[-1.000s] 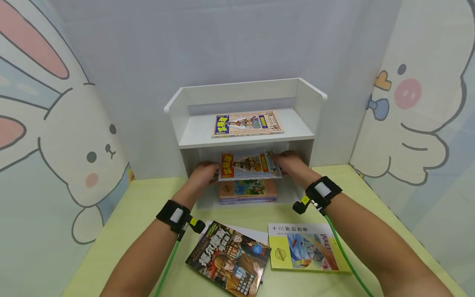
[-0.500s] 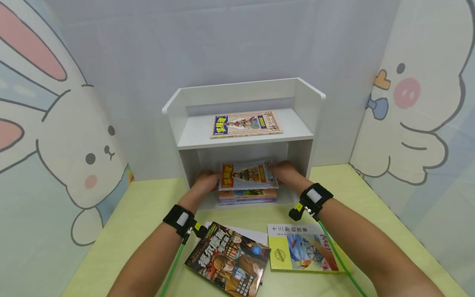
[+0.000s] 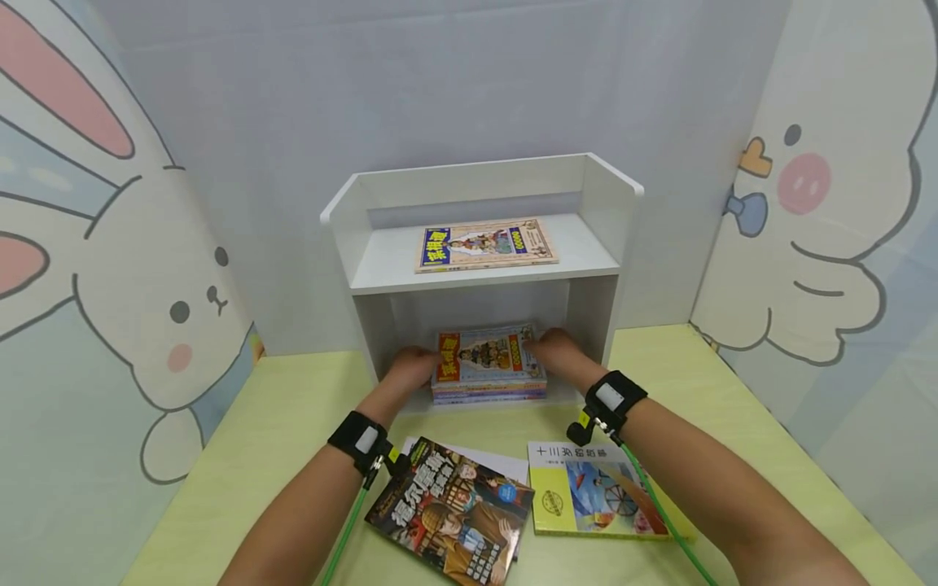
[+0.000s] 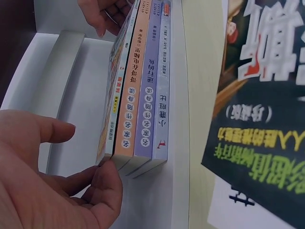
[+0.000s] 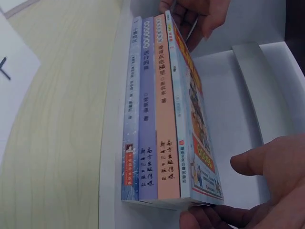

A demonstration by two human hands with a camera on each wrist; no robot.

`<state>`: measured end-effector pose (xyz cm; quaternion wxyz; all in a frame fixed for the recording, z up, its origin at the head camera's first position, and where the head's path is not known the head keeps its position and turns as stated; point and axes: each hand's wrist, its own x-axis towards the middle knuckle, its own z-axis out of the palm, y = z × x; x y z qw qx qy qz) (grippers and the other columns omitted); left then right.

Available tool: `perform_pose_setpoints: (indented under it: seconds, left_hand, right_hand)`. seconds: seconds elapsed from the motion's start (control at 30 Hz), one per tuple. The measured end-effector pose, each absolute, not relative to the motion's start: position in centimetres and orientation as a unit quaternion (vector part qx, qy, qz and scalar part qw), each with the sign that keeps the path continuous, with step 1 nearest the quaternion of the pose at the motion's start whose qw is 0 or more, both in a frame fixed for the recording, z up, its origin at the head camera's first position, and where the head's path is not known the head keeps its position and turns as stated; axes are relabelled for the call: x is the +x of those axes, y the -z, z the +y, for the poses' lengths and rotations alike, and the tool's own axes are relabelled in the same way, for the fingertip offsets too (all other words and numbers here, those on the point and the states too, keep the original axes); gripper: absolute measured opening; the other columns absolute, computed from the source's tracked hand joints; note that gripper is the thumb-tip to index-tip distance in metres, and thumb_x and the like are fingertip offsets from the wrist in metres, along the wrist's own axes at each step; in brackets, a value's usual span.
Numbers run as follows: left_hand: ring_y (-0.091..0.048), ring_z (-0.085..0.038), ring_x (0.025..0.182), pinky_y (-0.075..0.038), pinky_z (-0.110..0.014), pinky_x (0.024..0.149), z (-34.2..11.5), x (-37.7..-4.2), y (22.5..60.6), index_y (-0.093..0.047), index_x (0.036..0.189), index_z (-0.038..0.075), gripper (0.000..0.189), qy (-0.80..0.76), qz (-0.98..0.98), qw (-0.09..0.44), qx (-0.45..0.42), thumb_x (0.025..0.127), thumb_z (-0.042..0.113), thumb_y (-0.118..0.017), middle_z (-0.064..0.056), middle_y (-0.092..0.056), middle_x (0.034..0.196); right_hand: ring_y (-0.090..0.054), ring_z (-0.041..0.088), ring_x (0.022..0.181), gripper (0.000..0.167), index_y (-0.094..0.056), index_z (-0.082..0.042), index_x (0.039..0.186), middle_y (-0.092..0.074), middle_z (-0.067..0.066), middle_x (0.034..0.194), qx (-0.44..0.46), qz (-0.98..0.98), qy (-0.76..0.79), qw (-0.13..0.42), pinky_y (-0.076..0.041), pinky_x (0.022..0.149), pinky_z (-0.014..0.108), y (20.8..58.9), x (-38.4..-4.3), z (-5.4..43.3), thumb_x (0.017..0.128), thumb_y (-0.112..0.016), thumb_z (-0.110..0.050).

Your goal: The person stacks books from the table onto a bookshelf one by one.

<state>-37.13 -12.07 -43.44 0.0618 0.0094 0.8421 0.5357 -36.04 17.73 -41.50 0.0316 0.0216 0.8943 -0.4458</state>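
A light-blue comic book (image 3: 484, 356) with a red title panel lies on a stack of books (image 3: 489, 397) in the lower shelf compartment. At its left end is my left hand (image 3: 412, 370); in the left wrist view the fingertips (image 4: 110, 177) touch the book's lower corner and the thumb stands off the cover. My right hand (image 3: 560, 358) is at the other end. In the right wrist view its bent fingers (image 5: 205, 217) reach beneath the book's corner, with the thumb raised apart from it. Orange, purple and pale-blue spines show below the comic.
On the white shelf unit's top board (image 3: 589, 252) lies a beige comic book (image 3: 487, 244). A dark-covered book (image 3: 454, 513) overlaps a white one (image 3: 506, 465) on the table in front. Beside them is a yellow book (image 3: 553, 505), partly behind the right forearm.
Both hands have lowered the light-blue comic book onto the stack in the lower compartment. It hung tilted above the stack before. The books on the table have stayed put.
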Motion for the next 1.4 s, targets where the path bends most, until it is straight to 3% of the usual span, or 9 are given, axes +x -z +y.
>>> perform_pose_setpoints:
  seconds: [0.23,0.53,0.67,0.77,0.87,0.97,1.13,1.4]
  left_hand:
    - [-0.071,-0.033,0.112,-0.057,-0.050,0.099,-12.0,-37.0,44.7,-0.065,0.140,-0.010,0.048,-0.536,0.841,0.074,0.007,0.111,0.028,-0.061,-0.023,-0.072,0.125]
    - [-0.068,-0.034,0.114,-0.055,-0.051,0.099,-12.1,-36.7,44.7,-0.062,0.146,-0.007,0.051,-0.523,0.849,0.073,0.003,0.111,0.031,-0.062,-0.023,-0.070,0.130]
    - [-0.063,-0.040,0.127,-0.053,-0.055,0.106,-12.5,-35.8,45.1,-0.051,0.157,-0.007,0.062,-0.503,0.862,0.057,0.004,0.111,0.034,-0.061,-0.029,-0.061,0.146]
    - [-0.063,-0.042,0.127,-0.055,-0.055,0.103,-13.2,-34.6,45.6,-0.047,0.159,-0.007,0.067,-0.484,0.874,0.050,0.008,0.110,0.035,-0.062,-0.031,-0.057,0.151]
    - [-0.067,-0.040,0.118,-0.059,-0.053,0.095,-14.1,-32.8,45.9,-0.049,0.157,-0.008,0.065,-0.474,0.879,0.048,0.025,0.110,0.035,-0.065,-0.031,-0.059,0.147]
    - [-0.070,-0.035,0.110,-0.060,-0.051,0.089,-15.0,-30.5,45.8,-0.056,0.151,-0.005,0.057,-0.461,0.885,0.045,0.050,0.109,0.032,-0.068,-0.026,-0.064,0.140]
    - [-0.069,-0.030,0.110,-0.059,-0.050,0.086,-16.1,-26.9,45.1,-0.067,0.138,0.000,0.041,-0.430,0.898,0.029,0.088,0.109,0.029,-0.071,-0.014,-0.070,0.125]
    - [-0.070,-0.023,0.098,-0.059,-0.045,0.079,-18.7,-23.9,43.8,-0.072,0.129,0.002,0.037,-0.363,0.927,0.047,0.085,0.107,0.032,-0.074,-0.009,-0.073,0.117]
  right_hand:
    - [-0.057,0.019,0.072,0.039,-0.073,0.005,0.104,-0.068,0.010,0.087,0.017,0.904,0.425,0.046,-0.044,0.057,0.030,43.2,-36.2,18.0,0.112,-0.062,-0.032]
    - [-0.056,0.016,0.067,0.038,-0.075,0.007,0.110,-0.072,0.010,0.088,0.003,0.895,0.444,0.050,-0.038,0.052,0.028,43.2,-35.9,18.1,0.111,-0.064,-0.029]
    - [-0.058,0.020,0.074,0.042,-0.071,0.010,0.111,-0.070,0.014,0.093,-0.010,0.905,0.422,0.043,-0.043,0.059,0.031,42.8,-34.7,18.3,0.111,-0.064,-0.031]
    - [-0.063,0.027,0.088,0.047,-0.065,0.013,0.120,-0.069,0.020,0.106,-0.016,0.910,0.412,0.042,-0.053,0.072,0.038,42.7,-33.0,18.5,0.111,-0.064,-0.033]
    - [-0.067,0.035,0.097,0.053,-0.059,0.014,0.132,-0.067,0.025,0.114,-0.027,0.905,0.420,0.056,-0.060,0.079,0.046,42.8,-31.0,18.9,0.111,-0.065,-0.034]
    - [-0.069,0.038,0.094,0.057,-0.055,0.014,0.141,-0.067,0.026,0.112,-0.041,0.898,0.431,0.077,-0.062,0.079,0.050,43.0,-28.8,19.5,0.111,-0.066,-0.033]
    - [-0.069,0.034,0.090,0.055,-0.056,0.012,0.139,-0.068,0.026,0.113,-0.042,0.890,0.442,0.105,-0.062,0.077,0.048,42.7,-24.8,21.1,0.111,-0.067,-0.034]
    - [-0.074,0.031,0.095,0.049,-0.062,0.007,0.133,-0.070,0.020,0.111,-0.023,0.800,0.539,0.264,-0.063,0.079,0.046,42.0,-19.1,22.1,0.114,-0.061,-0.038]
